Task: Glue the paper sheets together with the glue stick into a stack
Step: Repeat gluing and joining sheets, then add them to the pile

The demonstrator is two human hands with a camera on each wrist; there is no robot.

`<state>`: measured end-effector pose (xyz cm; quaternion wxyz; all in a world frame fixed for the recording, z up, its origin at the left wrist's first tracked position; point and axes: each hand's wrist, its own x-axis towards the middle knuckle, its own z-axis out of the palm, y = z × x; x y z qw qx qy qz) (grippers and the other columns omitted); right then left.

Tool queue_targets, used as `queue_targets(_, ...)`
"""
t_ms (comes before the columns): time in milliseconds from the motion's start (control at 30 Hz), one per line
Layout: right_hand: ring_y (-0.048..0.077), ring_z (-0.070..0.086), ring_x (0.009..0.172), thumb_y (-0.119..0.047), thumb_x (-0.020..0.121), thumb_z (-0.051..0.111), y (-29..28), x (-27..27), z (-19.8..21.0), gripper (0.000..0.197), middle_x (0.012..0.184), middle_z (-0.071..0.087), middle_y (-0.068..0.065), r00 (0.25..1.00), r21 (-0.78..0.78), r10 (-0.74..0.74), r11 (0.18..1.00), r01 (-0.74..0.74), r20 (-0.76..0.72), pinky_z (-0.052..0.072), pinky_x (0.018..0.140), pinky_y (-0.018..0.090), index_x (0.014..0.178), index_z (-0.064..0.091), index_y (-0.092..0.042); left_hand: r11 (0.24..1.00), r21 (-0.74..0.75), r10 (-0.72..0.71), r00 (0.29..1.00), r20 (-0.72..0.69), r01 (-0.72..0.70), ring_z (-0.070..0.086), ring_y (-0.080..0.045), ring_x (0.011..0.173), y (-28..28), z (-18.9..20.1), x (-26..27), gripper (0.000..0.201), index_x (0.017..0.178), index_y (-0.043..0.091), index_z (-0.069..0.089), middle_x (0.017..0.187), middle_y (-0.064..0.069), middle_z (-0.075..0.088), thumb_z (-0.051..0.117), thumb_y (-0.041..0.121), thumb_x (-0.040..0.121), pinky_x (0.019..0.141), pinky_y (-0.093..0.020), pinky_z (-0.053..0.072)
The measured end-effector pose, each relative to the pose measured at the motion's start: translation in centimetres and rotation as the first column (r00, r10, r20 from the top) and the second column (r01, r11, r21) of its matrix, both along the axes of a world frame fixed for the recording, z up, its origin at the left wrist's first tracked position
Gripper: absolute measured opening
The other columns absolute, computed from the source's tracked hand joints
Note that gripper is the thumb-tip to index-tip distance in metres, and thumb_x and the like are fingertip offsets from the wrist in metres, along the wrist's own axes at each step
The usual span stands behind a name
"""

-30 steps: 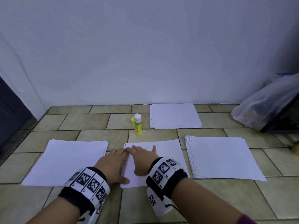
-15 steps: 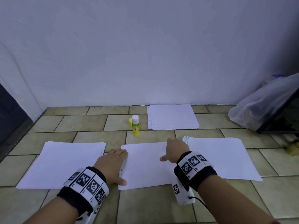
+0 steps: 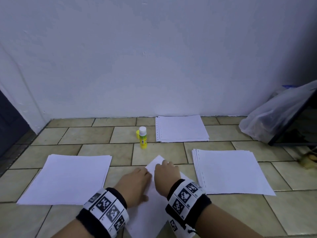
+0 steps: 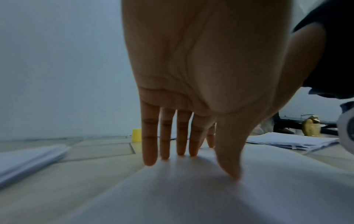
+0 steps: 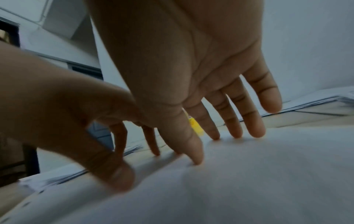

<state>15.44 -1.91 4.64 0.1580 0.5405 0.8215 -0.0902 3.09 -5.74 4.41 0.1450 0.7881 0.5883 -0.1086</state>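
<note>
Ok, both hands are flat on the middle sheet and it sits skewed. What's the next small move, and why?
Probably turn the middle sheet back square. The left hand and right hand press it with straight fingers, yet its corner points toward the glue stick, which stands uncapped and untouched beyond it.

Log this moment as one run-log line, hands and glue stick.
left hand: flat on centre sheet | right hand: flat on same sheet | sheet: lying skewed | glue stick: upright, uncapped, untouched

glue stick (image 3: 143, 139) label print too small, wristband (image 3: 106, 213) markers unreadable
</note>
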Motion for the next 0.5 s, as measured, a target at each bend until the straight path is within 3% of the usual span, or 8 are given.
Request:
queue_targets(67,0.032,0.038,0.123,-0.021,0.095,0.045,-0.8,-0.6,-0.4,0.040,0.135,0.037,0.016,0.998,-0.024,-0.020,1.000,0.018,-0.064,0.038,0.094,0.038,0.130,0.040,-0.004,0.999,0.053,0.012,0.996,-0.091,-0.007,0.045,-0.023,0.116,-0.6,0.2,-0.1,0.029,0.124,0.012,0.046,0.128,-0.005,0.046,0.046,0.017,0.096,0.076,-0.031,0.036)
queue_targets(167,0.031,0.032,0.126,-0.035,0.093,0.051,-1.5,-1.4,-0.9,0.051,0.138,0.032,0.013,0.989,-0.081,0.001,0.997,-0.013,-0.145,0.037,0.094,0.041,0.132,0.038,-0.005,0.998,0.048,0.055,0.989,-0.134,-0.049,0.053,-0.025,0.107,-1.1,0.4,-0.3,0.027,0.122,0.012,0.047,0.122,-0.007,0.048,0.041,0.011,0.096,0.070,-0.031,0.032)
queue_targets(200,0.031,0.030,0.128,-0.038,0.091,0.055,-1.5,-1.6,-1.0,0.057,0.140,0.030,0.013,0.987,-0.092,0.030,0.995,-0.045,-0.158,0.036,0.095,0.043,0.134,0.036,-0.005,0.996,0.056,0.073,0.989,-0.127,-0.067,0.052,-0.024,0.109,-1.1,0.3,-0.5,0.028,0.123,0.013,0.047,0.123,-0.006,0.048,0.045,0.015,0.095,0.072,-0.031,0.036)
queue_targets(267,0.030,0.024,0.135,-0.039,0.087,0.063,-1.2,-1.7,-1.1,0.071,0.147,0.022,0.012,0.982,-0.120,0.079,0.988,-0.100,-0.171,0.034,0.101,0.046,0.139,0.031,-0.005,0.992,0.070,0.108,0.991,-0.081,-0.102,0.043,-0.020,0.122,-1.0,0.1,-1.2,0.040,0.129,0.014,0.043,0.133,-0.004,0.043,0.053,0.028,0.093,0.088,-0.030,0.042)
queue_targets(367,0.024,0.010,0.144,-0.037,0.085,0.066,-0.3,-1.7,-1.2,0.084,0.156,0.010,0.008,0.976,-0.167,0.098,0.977,-0.132,-0.195,0.024,0.110,0.053,0.147,0.020,-0.005,0.986,-0.005,0.168,0.985,-0.036,-0.169,0.011,-0.019,0.147,-0.2,-1.2,-2.8,0.080,0.151,0.009,0.014,0.160,-0.005,0.006,0.055,0.045,0.092,0.116,-0.034,0.025)
queue_targets(433,0.020,0.000,0.147,-0.039,0.085,0.065,0.1,-1.8,-1.3,0.091,0.159,0.002,0.005,0.977,-0.197,0.095,0.971,-0.133,-0.192,0.014,0.114,0.058,0.150,0.010,-0.004,0.978,-0.096,0.182,0.982,-0.058,-0.187,-0.007,-0.016,0.149,0.2,-1.6,-3.5,0.087,0.153,0.009,-0.004,0.161,-0.004,-0.012,0.047,0.049,0.095,0.121,-0.038,0.012)
queue_targets(500,0.019,-0.008,0.147,-0.041,0.087,0.062,0.2,-2.2,-1.5,0.096,0.160,-0.006,0.005,0.984,-0.211,0.092,0.970,-0.124,-0.156,0.007,0.114,0.061,0.152,0.001,-0.006,0.968,-0.152,0.194,0.979,-0.059,-0.201,-0.013,-0.015,0.148,0.5,-2.0,-3.6,0.086,0.152,0.008,-0.011,0.160,-0.004,-0.018,0.042,0.049,0.097,0.120,-0.041,0.007)
